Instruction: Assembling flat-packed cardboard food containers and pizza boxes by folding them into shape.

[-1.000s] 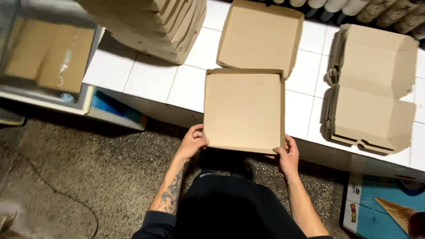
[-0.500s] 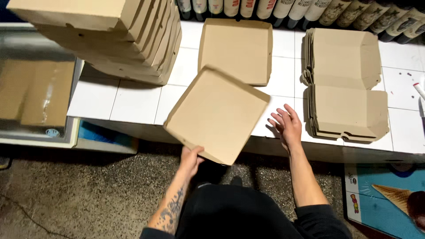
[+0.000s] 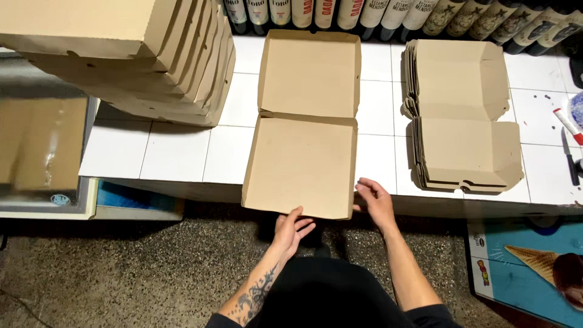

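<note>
An open brown cardboard box lies flat on the white tiled counter. Its walled half is toward the back and its front panel overhangs the counter edge. My left hand is at the middle of the front edge with its fingers spread, touching it from below. My right hand rests against the front right corner of the panel, fingers apart. Neither hand lifts the box.
A tall leaning stack of closed cardboard boxes fills the counter's left end. A pile of flat unfolded boxes lies on the right. Bottles line the back. A marker and a knife lie at the far right.
A second ago both hands held a closed box at the counter edge; the left hand then swung it leftward, tilted. Now that box is out of my hands, which are at the open box.
</note>
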